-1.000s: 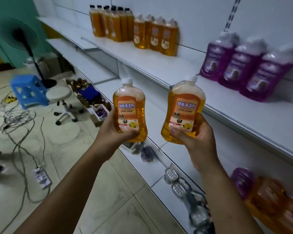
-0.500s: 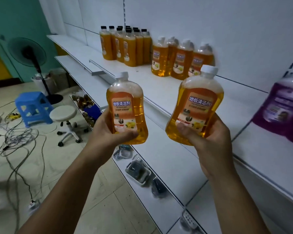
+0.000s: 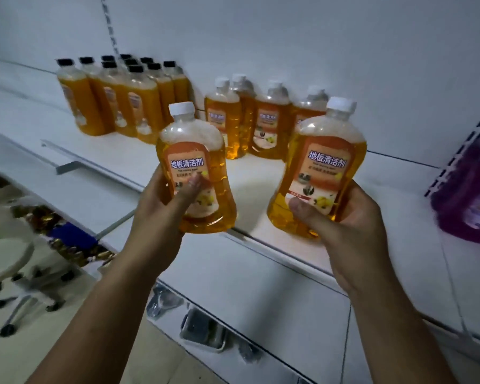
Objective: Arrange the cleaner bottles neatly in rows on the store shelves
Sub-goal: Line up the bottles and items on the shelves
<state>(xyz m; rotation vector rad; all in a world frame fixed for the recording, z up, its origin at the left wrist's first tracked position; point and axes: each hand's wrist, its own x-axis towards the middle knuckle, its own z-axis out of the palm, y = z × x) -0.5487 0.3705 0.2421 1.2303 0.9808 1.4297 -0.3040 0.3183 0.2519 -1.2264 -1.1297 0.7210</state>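
Noted white store shelf (image 3: 261, 173) against a white back panel. Saw four white-capped orange bottles (image 3: 272, 126) standing far on it, black-capped orange bottles (image 3: 117, 106) grouped to their left and a purple bottle (image 3: 471, 195) at far right. Found left hand (image 3: 161, 214) wrapped round left floor-cleaner bottle (image 3: 197, 173), thumb across the label, held upright by the near shelf edge. Found right hand (image 3: 352, 225) gripping right floor-cleaner bottle (image 3: 324, 167), slightly tilted and apart from the first.

The bare left forearm (image 3: 100, 309) and right forearm (image 3: 394, 322) reach up and forward. The left hand (image 3: 161, 217) wraps the left bottle (image 3: 194, 151) low, thumb across its label; the right hand (image 3: 355, 231) cups the right bottle (image 3: 324, 151) at its base, thumb on the front
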